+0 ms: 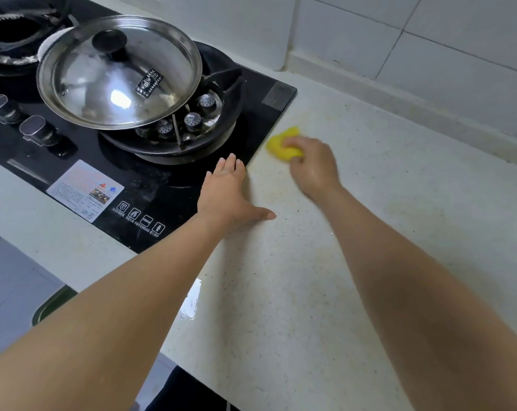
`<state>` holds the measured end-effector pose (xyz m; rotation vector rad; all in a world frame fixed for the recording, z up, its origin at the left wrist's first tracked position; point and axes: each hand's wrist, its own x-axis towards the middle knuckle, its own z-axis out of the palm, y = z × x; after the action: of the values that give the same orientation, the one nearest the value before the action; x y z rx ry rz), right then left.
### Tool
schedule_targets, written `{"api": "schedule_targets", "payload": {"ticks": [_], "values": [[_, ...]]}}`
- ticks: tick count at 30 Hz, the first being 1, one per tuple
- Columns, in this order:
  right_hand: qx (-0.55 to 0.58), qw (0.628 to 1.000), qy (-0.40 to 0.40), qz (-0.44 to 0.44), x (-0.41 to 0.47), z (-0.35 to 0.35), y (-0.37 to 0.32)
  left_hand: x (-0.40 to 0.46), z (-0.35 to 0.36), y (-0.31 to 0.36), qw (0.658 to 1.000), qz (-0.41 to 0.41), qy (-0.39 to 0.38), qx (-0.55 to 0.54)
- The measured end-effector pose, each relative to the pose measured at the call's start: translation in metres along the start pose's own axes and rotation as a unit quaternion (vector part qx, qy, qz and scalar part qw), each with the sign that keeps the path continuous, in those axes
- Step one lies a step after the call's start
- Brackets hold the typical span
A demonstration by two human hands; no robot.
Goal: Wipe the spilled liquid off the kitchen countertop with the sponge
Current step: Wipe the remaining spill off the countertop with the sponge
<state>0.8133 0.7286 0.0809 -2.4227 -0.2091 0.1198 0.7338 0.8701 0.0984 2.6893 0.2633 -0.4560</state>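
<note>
Two bare forearms closest to camera, entering from 7 and 5 o'clock and converging toward frame centre. Small wet patch (190, 304) on the countertop (384, 221) just right of the left forearm, glossy, near the front edge.

Left hand (226, 189): flat, palm down, fingers straight and together, thumb splayed out toward 3 o'clock. Rests across the right edge of the black glass hob (150, 185), with the thumb on the countertop. Holds nothing.

Right hand (313, 164): fingers curled over the yellow sponge (282, 142), pressing it onto the countertop. Hand is motion-blurred. The sponge sticks out from under the fingers toward 10 o'clock, just right of the hob's right edge, slightly above centre.

Faint yellowish smearing on the speckled countertop around and below the sponge; can't tell if it is liquid or stain.

Hob at 9–11 o'clock: steel lid (119, 74) with black knob sits tilted over the right burner (189, 129), covering its left part. Two control knobs (35, 130) at 9 o'clock. White label (85, 189) on the glass near the front edge. White wall tiles (429, 34) at 1–2 o'clock.
</note>
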Motion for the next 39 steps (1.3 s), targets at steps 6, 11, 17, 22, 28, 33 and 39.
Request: {"api": "schedule_targets", "payload": {"ticks": [6, 11, 17, 22, 28, 33, 39], "values": [[-0.016, 0.996, -0.047, -0.071, -0.017, 0.013, -0.008, 0.010, -0.001, 0.010, 1.000, -0.013, 0.003, 0.015], [-0.098, 0.992, -0.002, -0.080, -0.009, 0.003, 0.005, 0.030, -0.015, 0.017, 0.999, -0.015, -0.006, 0.028], [-0.121, 0.991, 0.031, 0.044, 0.028, -0.029, 0.031, 0.042, -0.016, 0.014, 1.000, -0.005, 0.003, 0.010], [-0.114, 0.992, 0.008, 0.062, 0.070, -0.027, 0.021, 0.045, -0.013, 0.011, 1.000, 0.001, 0.011, 0.000], [-0.044, 0.999, -0.015, 0.004, 0.052, -0.002, 0.011, 0.047, -0.013, 0.010, 1.000, 0.004, 0.009, 0.011], [0.049, 0.998, -0.037, -0.029, 0.000, 0.006, 0.001, 0.039, -0.019, 0.010, 0.999, 0.009, -0.029, 0.034], [0.005, 0.996, 0.056, 0.074, -0.031, 0.005, -0.005, 0.006, -0.019, -0.022, 0.998, 0.009, -0.030, 0.046]]}}
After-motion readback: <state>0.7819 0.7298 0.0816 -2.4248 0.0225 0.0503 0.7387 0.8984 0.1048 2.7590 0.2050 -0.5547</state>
